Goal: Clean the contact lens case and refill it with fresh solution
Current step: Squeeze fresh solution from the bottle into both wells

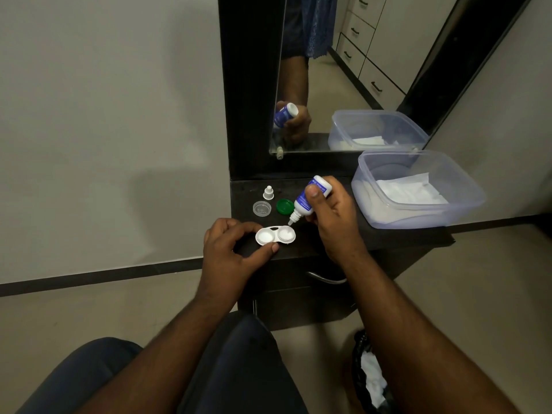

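Two hands work over a white lens case (275, 236) at the near edge of a dark cabinet top (388, 231). Left fingers (239, 227) curl over the case's far-left rim while the thumb tip presses its near edge, so the left hand (227, 252) pinches the case and keeps it flat on the top. Right fingers and thumb (313, 194) are clamped round a blue-and-white bottle (309, 200), tipped nozzle-down, its tip hovering just above the rim of the case's right well; the right hand (331, 216) holds it by the body. Both wells stand uncapped; whether liquid lies in them cannot be told.

Beyond the case lie a green cap (284, 206), a clear cap (262, 208) and a small white bottle cap (268, 193), well apart from the wells. To the right of the case sits a plastic tub (466, 186) lined with tissue. A mirror (343, 70) behind the case reflects bottle and hand.

Judging by its look, the case is light, stiff and smooth plastic that would skid or tip under a nudge, so the rim pinch beside the left well seems the soundest hold, clear of the open cups. The bottle looks soft-walled; a gentle squeeze at mid-body should meter drops without flooding.
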`<state>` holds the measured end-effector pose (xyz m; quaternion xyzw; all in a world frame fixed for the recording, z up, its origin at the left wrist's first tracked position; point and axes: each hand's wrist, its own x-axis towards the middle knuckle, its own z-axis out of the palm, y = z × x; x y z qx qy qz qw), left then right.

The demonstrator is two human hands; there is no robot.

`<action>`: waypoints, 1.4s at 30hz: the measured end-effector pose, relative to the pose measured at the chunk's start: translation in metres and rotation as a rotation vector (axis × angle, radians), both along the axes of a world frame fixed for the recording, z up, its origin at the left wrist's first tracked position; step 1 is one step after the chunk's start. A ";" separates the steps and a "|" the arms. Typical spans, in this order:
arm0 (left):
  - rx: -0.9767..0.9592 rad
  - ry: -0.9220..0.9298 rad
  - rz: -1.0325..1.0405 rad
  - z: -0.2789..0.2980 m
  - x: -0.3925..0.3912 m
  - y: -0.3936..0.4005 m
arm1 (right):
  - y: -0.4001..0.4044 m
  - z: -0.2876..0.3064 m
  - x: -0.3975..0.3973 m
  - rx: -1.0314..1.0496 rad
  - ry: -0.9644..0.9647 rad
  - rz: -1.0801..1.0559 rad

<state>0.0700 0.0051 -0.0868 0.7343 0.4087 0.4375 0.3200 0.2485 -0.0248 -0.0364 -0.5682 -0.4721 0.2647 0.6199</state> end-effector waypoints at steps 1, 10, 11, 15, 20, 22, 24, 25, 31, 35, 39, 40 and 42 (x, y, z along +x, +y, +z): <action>-0.002 0.001 0.001 0.000 0.000 0.000 | 0.000 0.000 0.000 0.000 0.011 0.000; -0.009 0.029 -0.011 0.005 -0.005 -0.002 | 0.001 0.005 0.008 0.047 0.282 -0.047; -0.005 0.005 -0.017 0.008 -0.005 -0.004 | 0.001 0.006 0.009 0.052 0.307 -0.045; 0.070 -0.097 0.051 0.029 -0.003 -0.003 | 0.003 0.004 0.015 0.093 0.430 -0.016; -0.059 0.060 0.097 0.057 0.016 0.036 | 0.005 0.000 0.019 0.070 0.378 -0.008; -0.130 0.131 0.084 0.061 0.027 0.053 | 0.005 -0.001 0.019 0.063 0.363 0.003; -0.170 0.189 0.067 0.063 0.037 0.066 | 0.006 -0.001 0.019 0.060 0.345 0.010; -0.181 0.239 0.065 0.063 0.041 0.072 | 0.005 0.000 0.018 0.059 0.343 0.015; -0.178 0.544 0.052 0.065 0.059 0.077 | 0.003 0.002 0.015 0.005 0.301 0.012; -0.068 0.425 0.081 0.070 0.054 0.074 | 0.002 0.004 0.014 -0.013 0.288 0.011; -0.076 0.187 0.024 0.072 0.044 0.075 | 0.003 0.002 0.015 -0.021 0.273 0.012; -0.091 0.190 -0.009 0.073 0.043 0.074 | 0.004 0.002 0.015 -0.023 0.268 0.013; -0.108 0.174 -0.044 0.075 0.043 0.071 | 0.004 0.001 0.016 -0.022 0.265 0.013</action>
